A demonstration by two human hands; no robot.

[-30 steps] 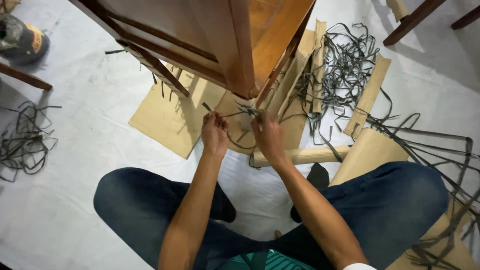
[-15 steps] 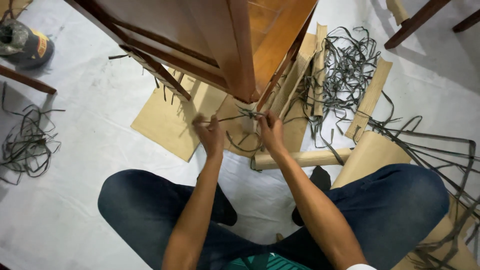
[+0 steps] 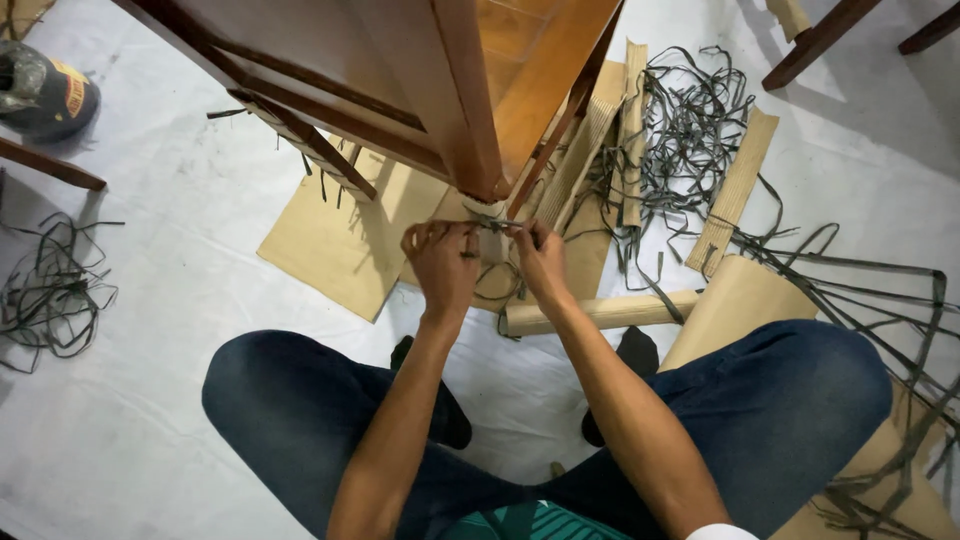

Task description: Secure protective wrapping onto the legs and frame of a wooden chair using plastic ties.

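Observation:
A brown wooden chair (image 3: 400,80) stands in front of me, one leg (image 3: 470,120) ending just above my hands. A dark green strap (image 3: 492,224) runs between my two hands at the foot of that leg, over a pale cardboard wrap (image 3: 487,208). My left hand (image 3: 440,262) pinches the strap's left end. On the other side, my right hand (image 3: 540,262) grips its right end. Both hands sit close together, fingers closed on the strap.
Flat and rolled cardboard pieces (image 3: 340,240) lie on the white floor under the chair. A tangle of dark straps (image 3: 690,140) lies at the right, another pile (image 3: 50,290) at the left. A dark can (image 3: 45,90) stands top left. My jeans-clad knees (image 3: 800,400) frame the bottom.
My hands have risen slightly toward the chair leg's foot and pulled the strap taut between them. The view has shifted a little.

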